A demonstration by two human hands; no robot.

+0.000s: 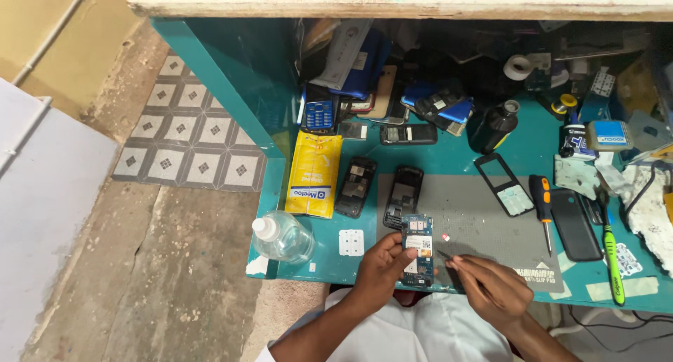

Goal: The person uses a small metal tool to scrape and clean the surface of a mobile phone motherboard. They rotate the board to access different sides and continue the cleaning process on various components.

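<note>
Blue circuit board, at the near edge of the grey mat: left hand fingers closed around it; right hand pinches tweezers beside it.

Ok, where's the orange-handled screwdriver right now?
In the head view the orange-handled screwdriver lies on the right part of the grey mat, tip toward the person, between the empty phone frame and the black phone.
</note>
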